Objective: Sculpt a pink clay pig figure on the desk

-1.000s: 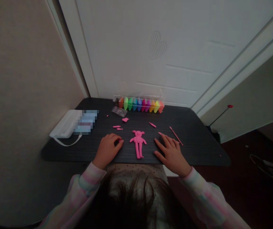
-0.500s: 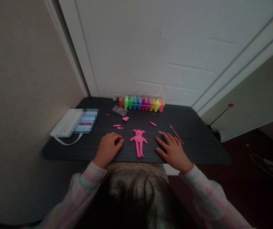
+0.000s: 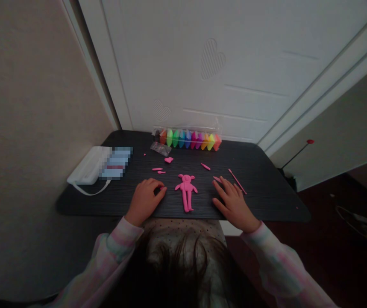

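Observation:
A pink clay figure with round ears, two arms and two long legs lies flat between my hands. My left hand rests on the table to its left, thumb and fingertips closed around a small bit of pink clay, mostly hidden. To the figure's right, my right hand lies with its fingers apart, holding nothing. Its fingertips are beside a pointed pink clay piece. A thin pink modelling stick lies just beyond that hand.
Along the back of the dark table, against a white door, stands a row of coloured clay packs. Loose pink clay lumps lie before it. A white device with a strap sits at the left.
My right hand has shifted slightly right, away from the figure, and its fingers have drawn a little closer together. My left hand stays almost still.

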Tool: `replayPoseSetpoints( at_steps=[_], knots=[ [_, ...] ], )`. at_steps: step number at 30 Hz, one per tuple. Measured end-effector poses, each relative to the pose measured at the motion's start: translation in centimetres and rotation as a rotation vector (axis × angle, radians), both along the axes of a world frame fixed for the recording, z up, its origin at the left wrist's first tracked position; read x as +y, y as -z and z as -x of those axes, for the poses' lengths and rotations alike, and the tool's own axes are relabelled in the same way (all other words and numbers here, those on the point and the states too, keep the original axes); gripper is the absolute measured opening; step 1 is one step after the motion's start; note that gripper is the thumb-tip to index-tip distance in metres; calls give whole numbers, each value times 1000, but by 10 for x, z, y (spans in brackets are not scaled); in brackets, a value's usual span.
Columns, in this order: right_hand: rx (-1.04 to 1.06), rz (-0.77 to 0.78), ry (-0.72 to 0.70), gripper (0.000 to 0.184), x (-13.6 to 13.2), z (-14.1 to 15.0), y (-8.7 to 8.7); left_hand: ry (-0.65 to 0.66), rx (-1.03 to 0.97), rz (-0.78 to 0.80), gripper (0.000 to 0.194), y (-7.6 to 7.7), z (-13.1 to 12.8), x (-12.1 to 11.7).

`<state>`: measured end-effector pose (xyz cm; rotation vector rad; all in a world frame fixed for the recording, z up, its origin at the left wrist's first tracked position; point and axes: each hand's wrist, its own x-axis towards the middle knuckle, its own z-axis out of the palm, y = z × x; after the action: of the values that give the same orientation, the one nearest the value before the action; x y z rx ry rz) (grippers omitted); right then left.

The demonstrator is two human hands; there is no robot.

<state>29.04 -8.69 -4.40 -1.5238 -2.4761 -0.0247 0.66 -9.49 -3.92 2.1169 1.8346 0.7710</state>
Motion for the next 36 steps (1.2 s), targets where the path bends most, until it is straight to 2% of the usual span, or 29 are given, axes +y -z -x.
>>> replayPoseSetpoints(
  at_steps=[3,5,9,12,14,16,19,21,25,30,36],
  knots=[
    [360,65,-8,46,1,0,-2,-3,-20,-12,21,1,0,0],
    [666,159,48,42,0,4,-4,-10,-40,-26,20,2,1,0],
    [1262,501,253,32,-8,24,-14,-52,-89,-87,21,1,0,-2],
    [1518,666,261,25,-18,40,-25,-78,-129,-134,21,-6,-7,-6],
    [1542,729,210,22,-25,49,-33,-73,-225,-152,20,-15,-15,-11],
    [1478,705,143,20,-32,55,-40,9,-389,-121,19,-26,-27,-18],
    [1273,532,30,20,-40,60,-47,200,-612,-5,16,-41,-45,-29],
    [1137,420,-49,22,-44,62,-50,271,-727,61,14,-47,-54,-35],
    [996,291,-163,27,-49,66,-52,258,-878,154,10,-51,-62,-41],
    [955,253,-196,31,-50,66,-49,226,-916,239,9,-50,-61,-40],
    [916,165,-197,21,-46,63,-50,226,-730,104,7,-47,-61,-41]
  ],
)
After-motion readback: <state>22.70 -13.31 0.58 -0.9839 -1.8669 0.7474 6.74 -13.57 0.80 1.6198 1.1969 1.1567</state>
